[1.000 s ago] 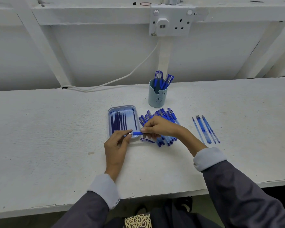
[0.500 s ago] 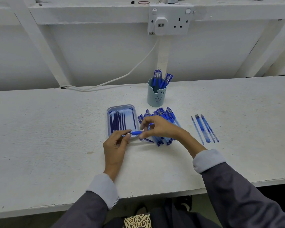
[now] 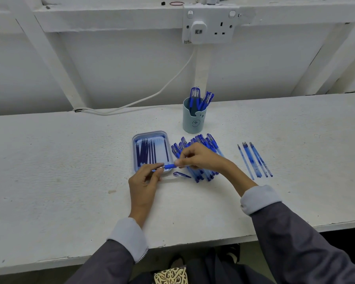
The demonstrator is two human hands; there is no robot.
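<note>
On a white-painted bench top (image 3: 70,160), rough and speckled, the work is laid out before a white wall (image 3: 111,68) braced with slanting timbers. One double socket (image 3: 223,25) is fixed to the cross-rail, and one plug (image 3: 198,30) is seated in its left outlet. One white cable (image 3: 152,95) is led down to the back of the bench at the left. One red rubber band (image 3: 176,3) is seen on the ledge above.

One pen (image 3: 169,166) is held level just above the near right corner of the tray, between both hands. Its tip end is pinched by the thumb and curled fingertips of the left hand (image 3: 145,182). Its barrel end is pinched by the thumb and forefinger of the right hand (image 3: 201,158), whose other fingers are bent over the pile.

One clear blue tray (image 3: 160,154) is set left of centre. Dark refills (image 3: 146,152) are kept in it: a tight bundle that cannot be counted exactly, and one laid apart at the right side. One pile (image 3: 205,140) of blue pens is spread just right of the tray, partly hidden by the right hand, so no count can be given. One loose cap (image 3: 181,174) is seen at its near edge. At least four clear barrels (image 3: 254,160) are laid side by side, well apart to the right. One pale blue cup (image 3: 194,121) is stood upright behind the pile, with at least four capped pens (image 3: 195,95) in it.
</note>
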